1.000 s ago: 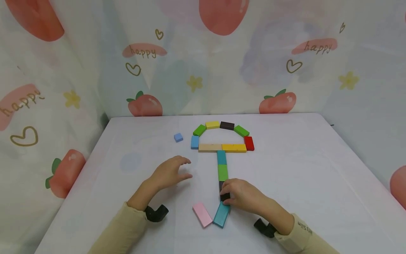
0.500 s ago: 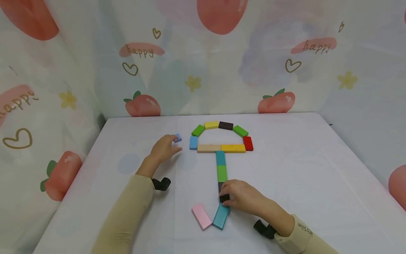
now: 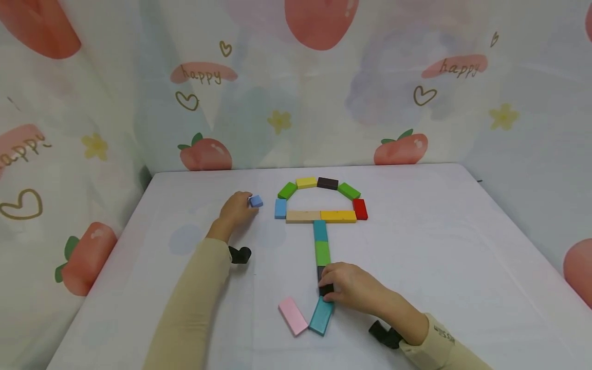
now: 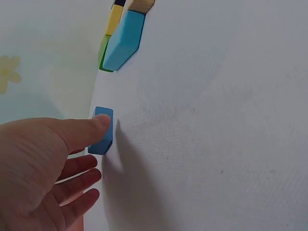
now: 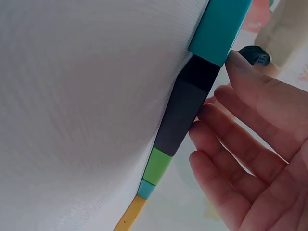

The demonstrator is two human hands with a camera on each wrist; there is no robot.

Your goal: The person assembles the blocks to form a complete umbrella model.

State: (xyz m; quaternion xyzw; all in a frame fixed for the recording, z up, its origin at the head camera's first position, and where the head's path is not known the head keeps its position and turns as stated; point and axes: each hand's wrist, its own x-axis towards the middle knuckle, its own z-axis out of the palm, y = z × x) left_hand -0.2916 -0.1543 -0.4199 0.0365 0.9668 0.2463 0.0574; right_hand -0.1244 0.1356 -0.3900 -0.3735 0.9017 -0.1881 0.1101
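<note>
In the head view my left hand point(image 3: 236, 209) is at a small blue block point(image 3: 256, 201), left of an arch of coloured blocks. The left wrist view shows the thumb on the block point(image 4: 102, 132), other fingers loosely extended; the index finger is mostly hidden. My right hand point(image 3: 353, 285) rests beside a black block point(image 3: 326, 289) in the line below the arch. In the right wrist view its relaxed fingers lie along the black block point(image 5: 185, 106), with the thumb by the edge of a teal block point(image 5: 219, 33).
Above the line, a beige block point(image 3: 302, 217) and a yellow-orange block point(image 3: 338, 217) form the arch's base. The line holds another teal block point(image 3: 320, 230) and a green block point(image 3: 322, 253). A pink block point(image 3: 293, 316) angles against the lower teal block on the white table point(image 3: 439, 246).
My left hand has moved forward and left from beside the line to the small blue block, and now pinches it. The right hand has stayed at the black block.
</note>
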